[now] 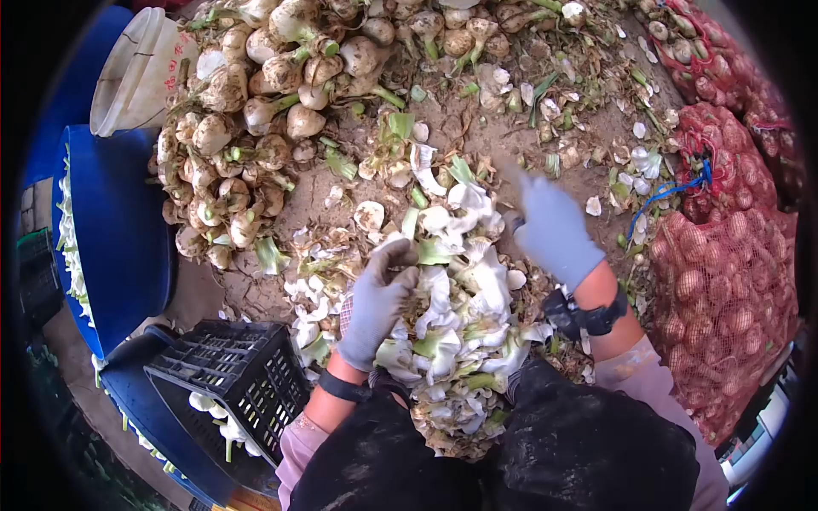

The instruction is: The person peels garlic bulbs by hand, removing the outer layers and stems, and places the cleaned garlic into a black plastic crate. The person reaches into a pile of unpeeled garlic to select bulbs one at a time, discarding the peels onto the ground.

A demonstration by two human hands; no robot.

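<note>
Resting left hand (379,300) curled, gripping the peel heap (464,319) at frame centre, piled by the knees within reach; right hand (554,230) blurred, fingers extended, empty, centre-right. Unpeeled onions (230,136) upper left, mesh sacks (724,289) right.

The left hand (377,302) and the right hand (552,230) wear matt grey knitted cloth gloves. The peel heap (452,332) looks smooth, moist and faintly glossy. Beyond the heap, the onions (247,128) are dull and rough with caked soil. Right of the heap, the sacks (724,289) are coarse red plastic mesh. Left of it, the tub (119,238) is smooth blue plastic and the crate (230,375) is matt black plastic lattice.
</note>
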